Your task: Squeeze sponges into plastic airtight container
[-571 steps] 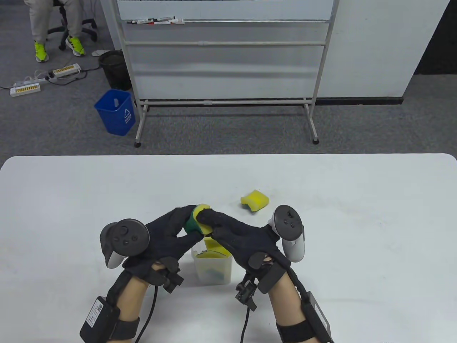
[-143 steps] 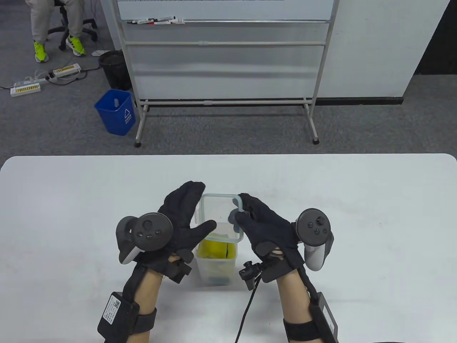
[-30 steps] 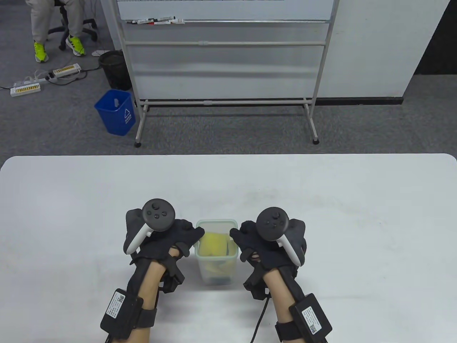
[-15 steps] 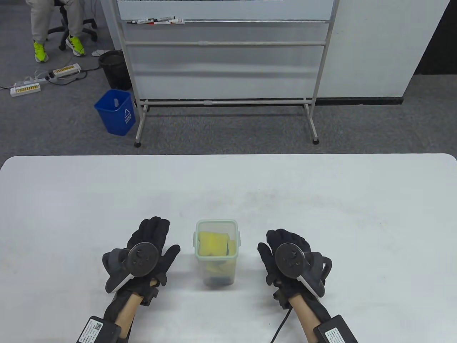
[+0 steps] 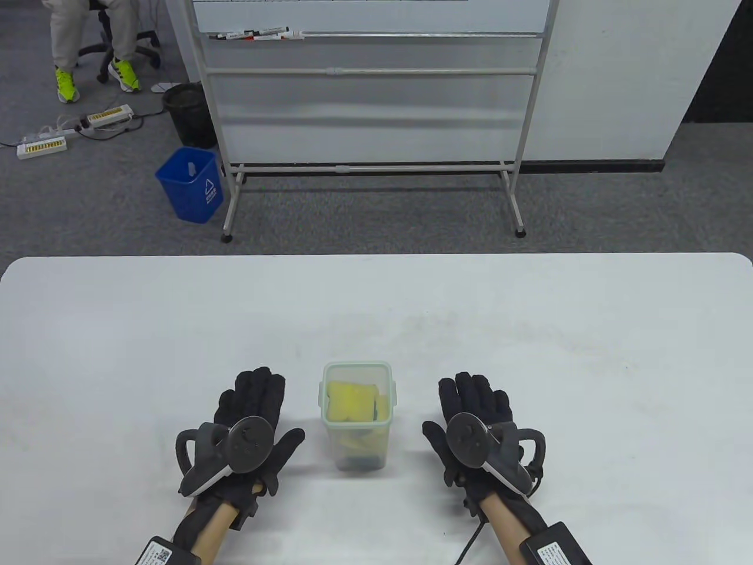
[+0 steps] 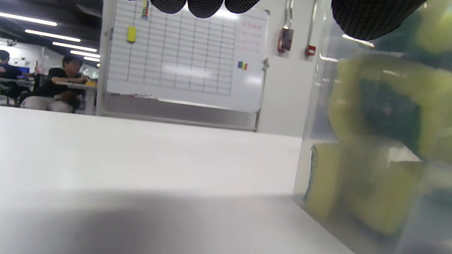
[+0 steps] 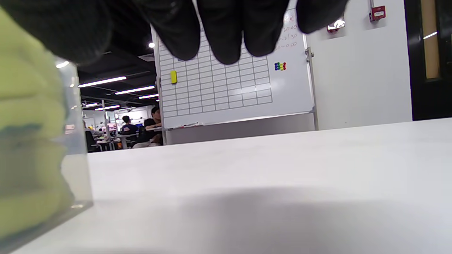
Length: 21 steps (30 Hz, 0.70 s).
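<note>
near the table's [image 5: 117, 329] front edge, about midway along it, sits the container [image 5: 357, 421], upright, lid [image 5: 356, 369] on, with the yellow sponges [image 5: 352, 402] packed inside. through the clear wall in the left wrist view you can see them bent and jammed against each other, green scrub side showing on one. that's why they look so crumpled, they're stuffed in tight enough to fit under the lid.

left hand [image 5: 250, 421] lies flat on the table to the left of the container, palm down, fingers stretched out and a bit spread, holding nothing. right hand [image 5: 473, 421] does the same on the other side, fingers out flat, nothing in it. both are near the container but not touching it. my guess is this is the "done" pose: hands parked either side so it's obvious nothing is being gripped. whether the lid's side clips are actually snapped down i can't tell from here.

readable writing: pretty much none. the whiteboard [image 5: 376, 88] behind has a grid with some handwriting in the wrist views, too small and blurry to read. the blue bin [image 5: 191, 185] on the floor has a white recycling-type symbol. there are stickers on the wrist packs, unreadable.

i'd say the task looks basically finished.
</note>
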### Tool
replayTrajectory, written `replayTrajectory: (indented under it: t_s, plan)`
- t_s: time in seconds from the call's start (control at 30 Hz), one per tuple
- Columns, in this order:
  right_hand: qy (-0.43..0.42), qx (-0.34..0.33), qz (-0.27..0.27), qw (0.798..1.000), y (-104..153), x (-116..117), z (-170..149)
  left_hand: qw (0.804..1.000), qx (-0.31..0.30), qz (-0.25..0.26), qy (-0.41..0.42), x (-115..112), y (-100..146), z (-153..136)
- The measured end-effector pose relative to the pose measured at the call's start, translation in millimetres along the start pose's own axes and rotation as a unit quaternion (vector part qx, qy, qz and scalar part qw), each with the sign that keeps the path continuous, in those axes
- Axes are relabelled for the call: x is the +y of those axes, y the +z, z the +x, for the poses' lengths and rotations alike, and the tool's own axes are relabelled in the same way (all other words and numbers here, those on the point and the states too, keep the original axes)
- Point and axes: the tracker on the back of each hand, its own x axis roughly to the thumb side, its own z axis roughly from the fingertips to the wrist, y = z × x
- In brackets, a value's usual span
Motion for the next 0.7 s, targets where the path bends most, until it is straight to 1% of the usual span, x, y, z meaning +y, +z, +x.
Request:
replayTrajectory:
  t_s: [0.33, 0.47, 0.7]
  plan:
    - [0.01, 0.015, 0.024, 1.0, 1.2, 2.4, -4.7, 1.0, 0.002, -0.013, -0.005, -2.9, -0.7, 1.5]
    - [0.013, 0.018, 0.024, 0.999, 1.8, 1.6, -4.5, 1.0, 0.005, -0.02, -0.01, -5.8, -1.7, 0.3]
    - [0.02, 0.019, 0.028, 0.999, 2.7, 1.4, -4.0, 1.0, 0.005, -0.016, -0.012, -7.0, -1.7, 0.8]
